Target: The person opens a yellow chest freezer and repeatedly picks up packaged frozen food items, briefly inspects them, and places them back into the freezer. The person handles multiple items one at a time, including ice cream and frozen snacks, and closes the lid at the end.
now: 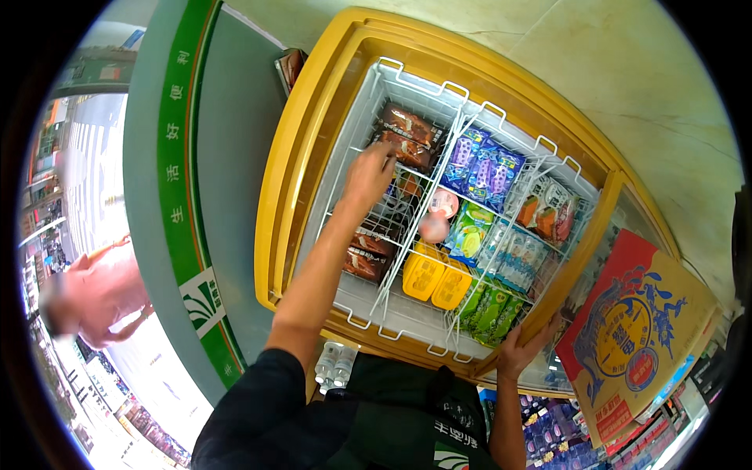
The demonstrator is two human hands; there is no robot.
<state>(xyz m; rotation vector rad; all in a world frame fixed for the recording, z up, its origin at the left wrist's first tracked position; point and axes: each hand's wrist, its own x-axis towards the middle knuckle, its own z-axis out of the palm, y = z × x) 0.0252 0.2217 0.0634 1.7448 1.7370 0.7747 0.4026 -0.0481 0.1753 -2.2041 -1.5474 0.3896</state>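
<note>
My left hand (pixel 368 176) reaches into a yellow chest freezer (pixel 276 176), its fingertips at the lower edge of brown ice-cream packets (pixel 405 150) in a white wire basket; whether it grips one cannot be told. My right hand (pixel 523 352) holds the yellow frame of the sliding glass lid (pixel 552 294) near the freezer's front edge. Blue packets (pixel 484 167) lie in the middle compartment. Below them are pink-lidded cups (pixel 443 202), a green packet (pixel 470 232) and yellow tubs (pixel 424 271). More brown packets (pixel 367 264) lie under my left forearm.
A cardboard carton (pixel 623 335) stands on the lid at the right. A grey-green wall panel with a green stripe (pixel 176 170) borders the freezer's left side. Bottled water (pixel 335 364) stands by the near edge. Beyond the panel, a person in pink (pixel 111 294) is outside. Stacked goods (pixel 552 429) lie lower right.
</note>
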